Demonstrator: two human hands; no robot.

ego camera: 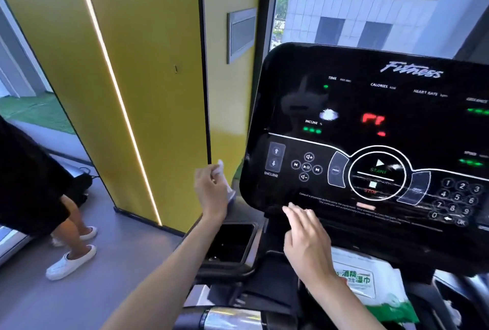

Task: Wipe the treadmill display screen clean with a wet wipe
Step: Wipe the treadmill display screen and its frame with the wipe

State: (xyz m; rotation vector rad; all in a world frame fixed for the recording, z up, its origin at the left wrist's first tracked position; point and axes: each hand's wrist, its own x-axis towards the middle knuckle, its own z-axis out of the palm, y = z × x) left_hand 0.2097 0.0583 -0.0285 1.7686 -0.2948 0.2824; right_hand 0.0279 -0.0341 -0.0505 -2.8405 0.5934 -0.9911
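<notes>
Head view. Treadmill display screen (370, 128) fills right half of frame, black and glossy, tilted back. Red digits lit at centre, green bars at left and right edges. START/STOP ring and number keypad along its lower part, with streaky marks across that area.

Left hand (211, 192) raised just off the console's lower left corner, fingers curled round a crumpled white wet wipe (220, 169). Wipe sits beside the screen edge; contact with it cannot be told.

Right hand (307, 239) is wide, fingers straight and slightly spread, holding nothing, fingertips up at the console's bottom edge below the INCLINE buttons.

Below the console, a green-and-white pack of wipes (370, 284) lies on the shelf, partly behind the right wrist. Dark recessed cup holder (232, 242) sits between the two forearms.

Far left: another person's legs in white shoes (71, 261) on grey floor. Yellow wall panel (148, 65) with a lit strip behind; window above console shows buildings
</notes>
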